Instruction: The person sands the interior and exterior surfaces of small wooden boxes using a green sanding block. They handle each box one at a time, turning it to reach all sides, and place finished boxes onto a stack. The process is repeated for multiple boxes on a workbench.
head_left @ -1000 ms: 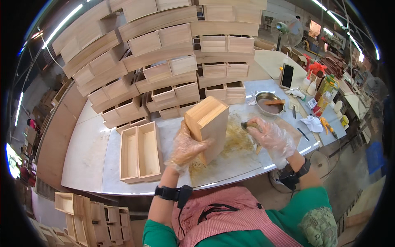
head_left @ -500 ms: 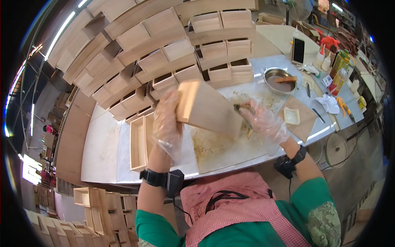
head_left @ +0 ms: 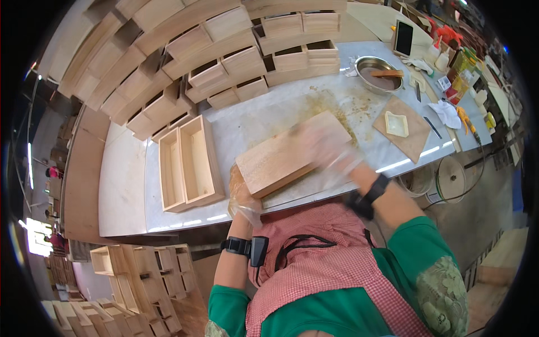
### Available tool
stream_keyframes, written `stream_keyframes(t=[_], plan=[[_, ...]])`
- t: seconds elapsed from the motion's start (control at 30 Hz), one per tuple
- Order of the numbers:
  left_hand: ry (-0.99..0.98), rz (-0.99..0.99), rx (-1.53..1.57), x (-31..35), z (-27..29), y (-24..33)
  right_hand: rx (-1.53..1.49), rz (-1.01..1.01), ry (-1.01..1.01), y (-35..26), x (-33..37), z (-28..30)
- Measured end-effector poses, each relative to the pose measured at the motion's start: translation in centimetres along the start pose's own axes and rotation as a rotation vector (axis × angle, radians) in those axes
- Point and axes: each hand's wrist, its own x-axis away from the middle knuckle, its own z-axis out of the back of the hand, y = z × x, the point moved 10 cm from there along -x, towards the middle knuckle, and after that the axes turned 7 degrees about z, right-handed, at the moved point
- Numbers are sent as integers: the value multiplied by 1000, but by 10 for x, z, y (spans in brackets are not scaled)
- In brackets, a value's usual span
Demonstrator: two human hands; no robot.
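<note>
A long pale wooden box (head_left: 286, 154) lies slantwise over the stained part of the table, a broad flat face turned up. My left hand (head_left: 242, 188), in a clear plastic glove, grips it at its near left corner. Over the right part of that face is my gloved right hand (head_left: 331, 149), smeared by motion; its fingers, and anything in them, cannot be made out. Left of the box stands a pair of open-topped wooden boxes (head_left: 193, 163), side by side.
Stacked wooden boxes (head_left: 224, 67) line the table's far side. To the right are a metal bowl (head_left: 365, 67) of brownish liquid with a wooden-handled tool (head_left: 387, 73), a brown board (head_left: 401, 143) bearing a small pale dish (head_left: 396, 124), a phone (head_left: 403, 38) and several bottles (head_left: 442, 60).
The wooden box has come down from a raised, tilted hold to low over the table. My left hand moved to its near corner; my right hand moved over the upper face.
</note>
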Motion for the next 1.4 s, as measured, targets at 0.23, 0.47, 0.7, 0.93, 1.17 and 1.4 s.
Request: stream_keyframes(t=[0.23,0.47,0.7,0.93,1.17,1.4], plan=[[-101,257,441,-8,-17,-24,-423,-52,135,-33,-42,3],[72,-219,-420,-2,10,-1,-54,-144,37,1,-29,33],[30,-220,-445,-4,-2,22,-1068,-229,24,-29,-78,-22],[-36,-113,-234,-14,-4,-24,-536,-110,115,15,-43,-2],[18,-137,-145,-13,-7,-16,-881,-136,-78,-30,-79,-19],[161,-203,-370,-3,8,14,-400,244,23,-142,-81,70]])
